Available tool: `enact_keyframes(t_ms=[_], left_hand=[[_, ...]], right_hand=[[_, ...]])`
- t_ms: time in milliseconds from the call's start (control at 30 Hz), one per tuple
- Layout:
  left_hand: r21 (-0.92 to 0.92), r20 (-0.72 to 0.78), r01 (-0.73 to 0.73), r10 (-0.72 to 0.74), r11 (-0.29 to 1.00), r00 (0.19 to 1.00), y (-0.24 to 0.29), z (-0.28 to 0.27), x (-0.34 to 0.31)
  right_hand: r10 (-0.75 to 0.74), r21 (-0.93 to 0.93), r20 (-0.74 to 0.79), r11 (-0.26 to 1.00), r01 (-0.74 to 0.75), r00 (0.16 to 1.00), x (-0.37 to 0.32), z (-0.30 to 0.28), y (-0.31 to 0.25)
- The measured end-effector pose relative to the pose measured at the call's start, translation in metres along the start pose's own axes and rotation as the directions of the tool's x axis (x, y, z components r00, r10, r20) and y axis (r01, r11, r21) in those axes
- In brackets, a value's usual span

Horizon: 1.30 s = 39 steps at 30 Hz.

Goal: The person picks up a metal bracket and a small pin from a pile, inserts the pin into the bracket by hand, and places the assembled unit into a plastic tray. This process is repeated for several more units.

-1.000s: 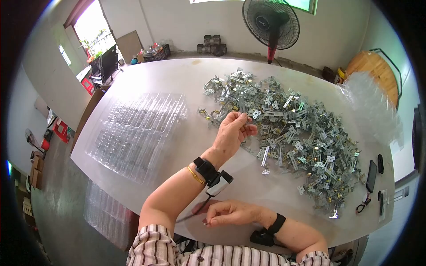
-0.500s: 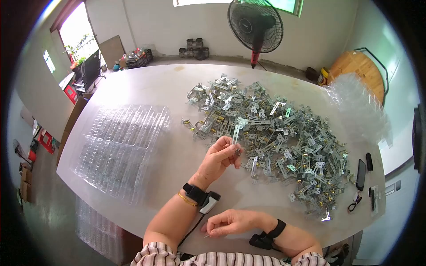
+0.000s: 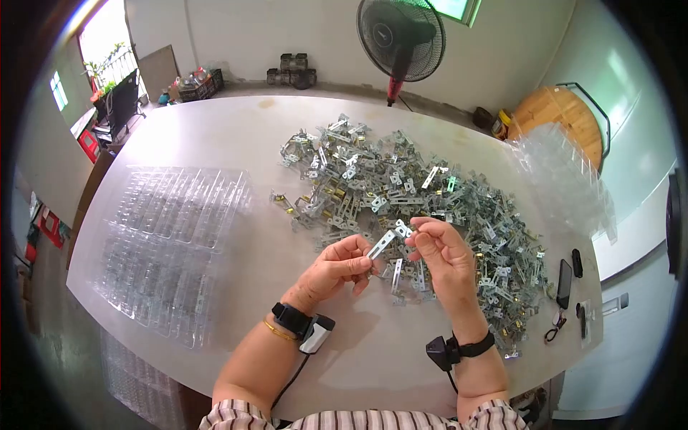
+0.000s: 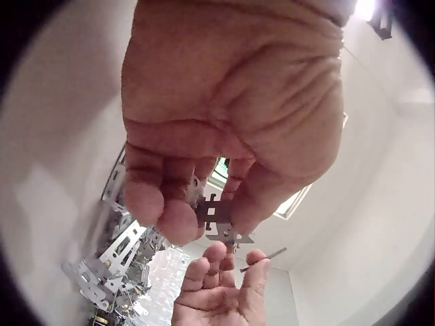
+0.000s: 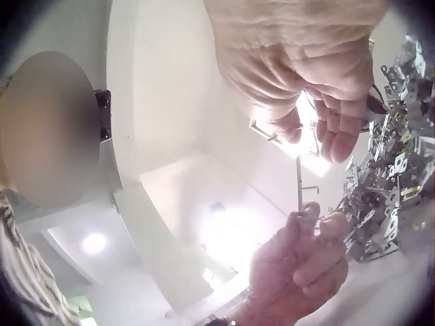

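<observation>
My left hand (image 3: pixel 331 268) pinches a flat silver metal bracket (image 3: pixel 383 244) by one end, between thumb and fingers, over the near edge of a heap of similar brackets (image 3: pixel 423 197). The bracket's notched end points up and right. Facing it is my right hand (image 3: pixel 450 266), its fingertips right at that end. A thin metal pin (image 4: pixel 277 254) shows between the right thumb and fingers in the left wrist view. From the right wrist view, the bracket (image 5: pixel 299 180) stands on edge above the left fingertips.
Clear plastic trays (image 3: pixel 172 251) lie on the left of the white table (image 3: pixel 258 136). More clear plastic (image 3: pixel 559 172) sits at the right back corner. A phone (image 3: pixel 565 284) and scissors (image 3: pixel 553 331) lie along the right edge. Beyond the table stands a fan (image 3: pixel 400 32).
My left hand has drawn the bracket back from the heap toward me. The right hand has risen from the table's front edge to meet the bracket.
</observation>
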<state>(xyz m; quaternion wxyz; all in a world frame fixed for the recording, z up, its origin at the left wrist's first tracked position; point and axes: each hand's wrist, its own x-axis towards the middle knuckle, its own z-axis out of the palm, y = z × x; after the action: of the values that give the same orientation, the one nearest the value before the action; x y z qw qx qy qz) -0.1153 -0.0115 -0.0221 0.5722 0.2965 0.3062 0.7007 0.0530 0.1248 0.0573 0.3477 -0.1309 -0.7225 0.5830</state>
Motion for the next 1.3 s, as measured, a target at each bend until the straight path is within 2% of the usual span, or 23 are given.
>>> enact_keyframes(t_ms=[67,100,167,267,367,467,533,567,633,667,733,833,867,933,967,1033,1067,1133,1167,1200,1233,1267,1300], left_hand=[[0.02,0.005,0.008,-0.008,1.0,1.0,0.0,0.0,0.0],[0.04,0.015,0.014,-0.015,0.999,1.0,0.0,0.0,-0.001],[0.06,0.025,0.02,-0.021,0.998,0.999,0.0,-0.001,-0.001],[0.167,0.079,0.048,-0.062,0.985,0.995,0.0,-0.001,0.0],[0.276,0.033,0.057,-0.069,0.959,0.997,0.004,0.007,-0.002],[0.402,-0.056,0.041,-0.02,0.915,0.998,0.003,0.013,0.0],[0.538,-0.086,-0.112,0.186,0.835,0.979,-0.005,0.012,0.003],[0.537,-0.086,-0.111,0.185,0.836,0.979,-0.006,0.011,0.003],[0.797,-0.096,-0.047,0.203,0.602,0.974,0.001,0.017,0.0],[0.795,-0.098,-0.045,0.202,0.604,0.974,0.003,0.022,-0.002],[0.93,0.018,-0.147,0.358,0.338,0.934,0.005,0.03,-0.003],[0.956,0.103,-0.21,0.437,0.205,0.894,0.003,0.03,-0.001],[0.956,0.101,-0.209,0.433,0.208,0.896,0.001,0.027,0.001],[0.952,0.219,-0.3,0.55,0.06,0.806,-0.002,0.023,0.004],[0.952,0.217,-0.299,0.548,0.063,0.808,-0.002,0.022,0.006],[0.917,0.323,-0.4,0.609,-0.01,0.725,0.002,0.027,0.009],[0.917,0.322,-0.399,0.608,-0.008,0.726,0.001,0.031,0.006],[0.868,0.006,-0.201,0.394,0.455,0.919,-0.004,0.04,0.0],[0.867,0.003,-0.199,0.394,0.456,0.919,-0.007,0.041,0.0],[0.823,-0.066,-0.142,0.34,0.551,0.938,-0.011,0.04,0.001],[0.767,-0.131,-0.081,0.279,0.637,0.951,-0.014,0.038,0.002],[0.767,-0.133,-0.079,0.278,0.637,0.951,-0.015,0.037,0.001],[0.638,-0.187,-0.024,0.184,0.769,0.965,-0.014,0.035,0.002]], right_hand=[[0.092,-0.015,0.024,0.996,-0.092,0.995,0.001,0.001,0.008],[0.093,-0.017,0.024,0.996,-0.093,0.995,0.0,0.0,0.013],[0.095,-0.184,0.032,0.979,-0.088,0.995,-0.002,-0.001,0.019],[0.141,-0.194,0.001,0.971,-0.138,0.99,-0.004,0.004,0.009],[0.083,-0.26,-0.038,0.962,-0.09,0.996,-0.006,0.005,0.009],[0.075,-0.291,-0.099,0.951,-0.101,0.992,-0.007,0.007,0.009],[0.065,-0.307,-0.1,0.947,-0.093,0.993,-0.009,0.009,0.011],[0.057,-0.321,-0.102,0.943,-0.087,0.993,-0.01,0.011,0.012],[0.068,-0.31,-0.11,0.946,-0.099,0.992,-0.012,0.014,0.011],[0.077,-0.298,-0.118,0.948,-0.109,0.99,-0.012,0.015,0.01],[0.087,-0.309,-0.12,0.943,-0.12,0.989,-0.013,0.015,0.01],[0.081,-0.329,-0.118,0.937,-0.116,0.99,-0.015,0.015,0.011],[0.064,-0.339,-0.111,0.935,-0.099,0.992,-0.015,0.015,0.011],[0.054,-0.349,-0.117,0.933,-0.092,0.992,-0.016,0.015,0.011],[0.039,-0.358,-0.119,0.931,-0.079,0.992,-0.016,0.015,0.011],[0.057,-0.342,-0.113,0.935,-0.092,0.992,-0.016,0.017,0.01],[0.071,-0.329,-0.106,0.939,-0.102,0.992,-0.017,0.018,0.01],[0.07,-0.328,-0.086,0.94,-0.094,0.994,-0.018,0.019,0.013],[0.066,-0.327,-0.065,0.941,-0.083,0.996,-0.019,0.02,0.015],[0.069,-0.326,-0.064,0.941,-0.086,0.996,-0.017,0.02,0.018],[-0.166,-0.438,-0.05,0.89,0.128,0.985,-0.014,0.019,0.022],[-0.389,-0.538,-0.009,0.778,0.324,0.921,-0.011,0.019,0.024],[-0.387,-0.537,-0.008,0.779,0.323,0.922,-0.01,0.018,0.024]])
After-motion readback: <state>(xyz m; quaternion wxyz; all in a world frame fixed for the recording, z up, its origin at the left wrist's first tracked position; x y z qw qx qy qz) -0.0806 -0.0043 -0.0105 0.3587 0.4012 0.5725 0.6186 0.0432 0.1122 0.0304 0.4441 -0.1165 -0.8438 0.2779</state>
